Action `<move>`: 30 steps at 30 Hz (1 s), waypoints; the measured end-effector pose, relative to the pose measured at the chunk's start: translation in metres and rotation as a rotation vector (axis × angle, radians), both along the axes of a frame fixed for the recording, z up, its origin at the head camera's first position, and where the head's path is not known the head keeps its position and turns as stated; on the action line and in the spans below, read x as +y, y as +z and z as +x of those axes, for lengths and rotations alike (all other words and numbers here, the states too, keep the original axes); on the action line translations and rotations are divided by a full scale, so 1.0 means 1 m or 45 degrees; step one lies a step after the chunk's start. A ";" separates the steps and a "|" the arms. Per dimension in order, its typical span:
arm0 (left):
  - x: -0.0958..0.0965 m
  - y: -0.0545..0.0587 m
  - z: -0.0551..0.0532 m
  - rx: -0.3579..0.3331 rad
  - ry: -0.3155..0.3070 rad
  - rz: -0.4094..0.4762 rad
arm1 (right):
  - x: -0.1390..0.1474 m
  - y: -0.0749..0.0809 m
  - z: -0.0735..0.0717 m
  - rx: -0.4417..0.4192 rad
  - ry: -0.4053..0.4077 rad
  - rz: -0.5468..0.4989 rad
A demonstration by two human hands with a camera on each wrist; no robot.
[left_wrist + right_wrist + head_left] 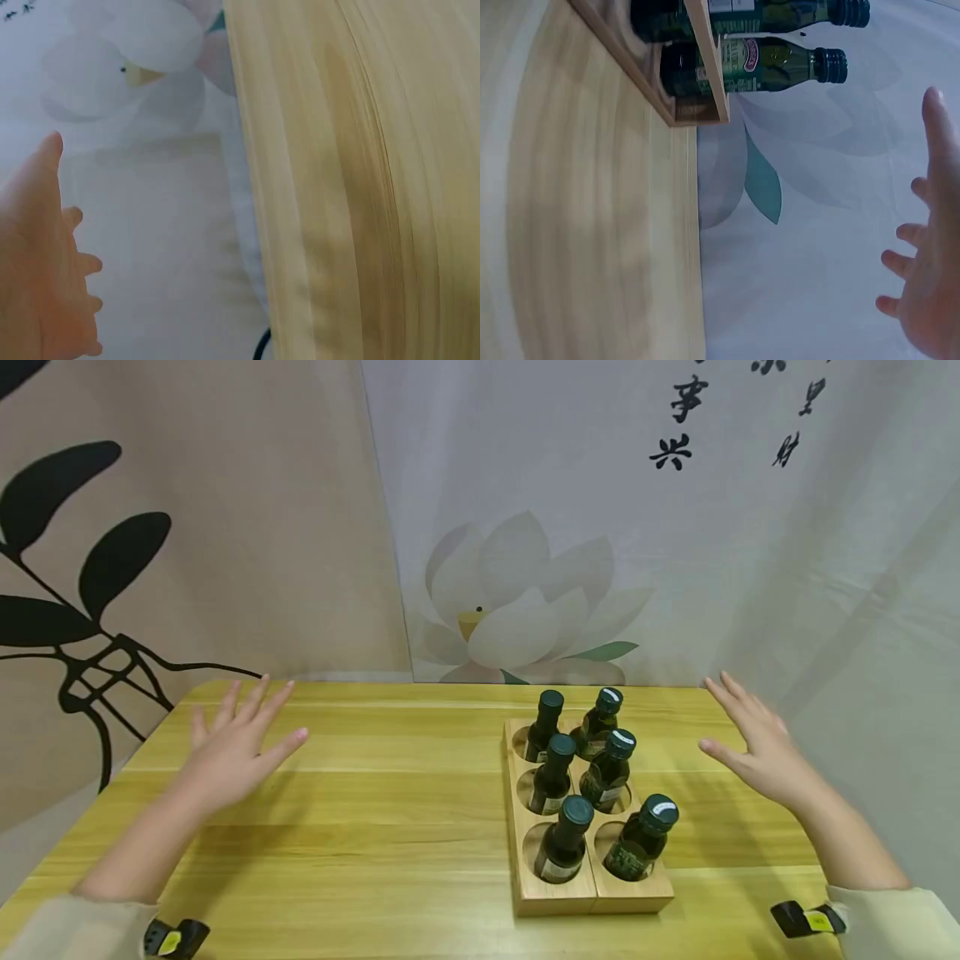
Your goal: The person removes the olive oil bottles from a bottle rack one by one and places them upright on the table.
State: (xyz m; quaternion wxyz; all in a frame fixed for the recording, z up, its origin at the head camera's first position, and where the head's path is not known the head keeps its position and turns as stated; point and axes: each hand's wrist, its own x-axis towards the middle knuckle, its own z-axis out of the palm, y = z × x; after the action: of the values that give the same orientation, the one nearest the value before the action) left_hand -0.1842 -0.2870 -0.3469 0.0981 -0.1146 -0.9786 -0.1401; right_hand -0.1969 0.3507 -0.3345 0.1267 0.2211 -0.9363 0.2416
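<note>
My left hand (236, 752) is held over the left part of the table with fingers spread, holding nothing. My right hand (765, 747) hovers above the table's right side, its fingers straight and thumb apart, also without anything in it. Between them, nearer the right hand, stands a wooden bottle rack (551, 893) with round holes. Several dark green glass bottles stand in it: slim ones in the left column, such as the front slim bottle (562, 847), and wider ones in the right column, such as the front wide bottle (637, 843), which leans right. Neither hand touches the rack.
The wooden table (360, 810) reaches back to a hanging cloth (525, 485) printed with a lotus, dark leaves and characters. A black band with a yellow mark (172, 939) is at the left cuff; a similar band (810, 920) is at the right cuff.
</note>
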 end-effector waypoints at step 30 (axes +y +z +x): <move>0.112 -0.015 0.037 0.048 -0.294 0.641 | -0.019 -0.072 0.040 -0.226 0.307 -0.513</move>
State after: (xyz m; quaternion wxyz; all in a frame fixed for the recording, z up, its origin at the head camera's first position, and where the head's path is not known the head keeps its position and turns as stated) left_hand -0.1477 -0.1745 -0.3618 0.1249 -0.1998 -0.8915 -0.3869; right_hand -0.1565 0.3313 -0.4067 0.0557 0.2795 -0.8435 0.4552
